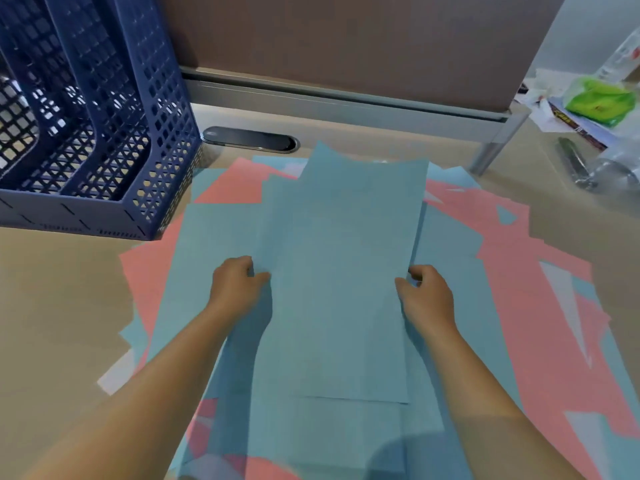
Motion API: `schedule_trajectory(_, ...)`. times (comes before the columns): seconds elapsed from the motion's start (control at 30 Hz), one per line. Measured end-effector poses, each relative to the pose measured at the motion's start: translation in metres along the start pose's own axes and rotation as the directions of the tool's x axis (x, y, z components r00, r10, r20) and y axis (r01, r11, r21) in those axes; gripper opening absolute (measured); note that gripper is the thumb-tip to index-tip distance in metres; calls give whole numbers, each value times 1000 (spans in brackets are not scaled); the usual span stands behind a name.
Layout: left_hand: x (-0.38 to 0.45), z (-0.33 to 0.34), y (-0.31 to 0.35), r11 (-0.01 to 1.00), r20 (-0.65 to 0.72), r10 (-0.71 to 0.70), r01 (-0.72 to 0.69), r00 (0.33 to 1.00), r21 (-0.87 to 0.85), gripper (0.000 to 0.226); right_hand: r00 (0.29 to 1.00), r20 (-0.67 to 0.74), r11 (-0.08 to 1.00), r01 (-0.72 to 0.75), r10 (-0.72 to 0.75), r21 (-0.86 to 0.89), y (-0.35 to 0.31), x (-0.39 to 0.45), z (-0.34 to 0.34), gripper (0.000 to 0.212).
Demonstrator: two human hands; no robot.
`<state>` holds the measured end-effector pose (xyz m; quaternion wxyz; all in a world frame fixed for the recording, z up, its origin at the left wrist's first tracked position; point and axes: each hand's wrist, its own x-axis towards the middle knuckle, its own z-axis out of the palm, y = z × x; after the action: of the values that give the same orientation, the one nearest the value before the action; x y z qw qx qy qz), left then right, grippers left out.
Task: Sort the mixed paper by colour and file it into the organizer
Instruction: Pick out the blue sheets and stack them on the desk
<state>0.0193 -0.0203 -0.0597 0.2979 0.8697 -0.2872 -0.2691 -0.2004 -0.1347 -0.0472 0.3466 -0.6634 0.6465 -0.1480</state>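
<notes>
On the tan desk [52, 306], I am watching both hands grip a small stack of blue sheets [339, 271] by its side edges. My left hand [237, 287] is pinching the left edge, thumb on top, and my right hand [427, 297] is pinching the right edge the same way. Beneath the stack, pink paper [512, 271] and more blue sheets are lying mixed and overlapping across the desk. At the far left, the dark blue mesh organizer [114, 133] is standing upright, its near corner touching the spread.
</notes>
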Motion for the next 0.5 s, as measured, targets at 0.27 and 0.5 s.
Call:
schedule_trajectory(0.27, 5, 29, 6, 869, 94, -40, -12, 995, 495, 75, 954, 39, 897, -267, 299, -352, 48, 0, -6, 78)
schedule_trajectory(0.5, 8, 36, 34, 943, 75, 123, -140, 990, 301, 73, 992, 87, 982, -73, 89, -173, 2, 18, 8, 74)
